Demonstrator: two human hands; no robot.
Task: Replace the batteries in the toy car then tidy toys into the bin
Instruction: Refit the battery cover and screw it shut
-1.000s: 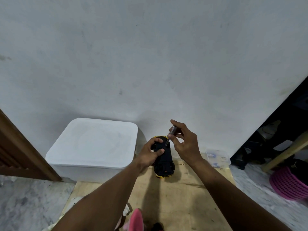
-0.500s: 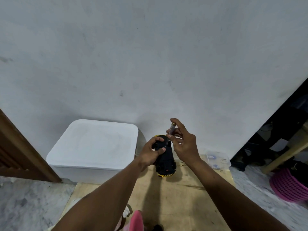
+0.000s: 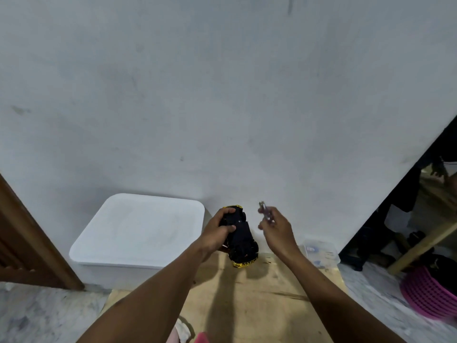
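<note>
1 black toy car with yellow trim is being held upside down above a wooden board, its underside facing the camera; no writing on it is readable. The left hand is gripping it from the left, fingers curled over the far end and thumb pressing on the underside. Just right of the car and apart from it, the right hand is pinching 1 small screwdriver between its fingertips, the tool blurred and tilting up to the left. Left of the car, 1 white bin with its lid on is sitting against the wall. Right of the hands, 1 clear box is showing blue markings too small to read. At the far right edge, 1 pink basket is lying on the floor.
</note>
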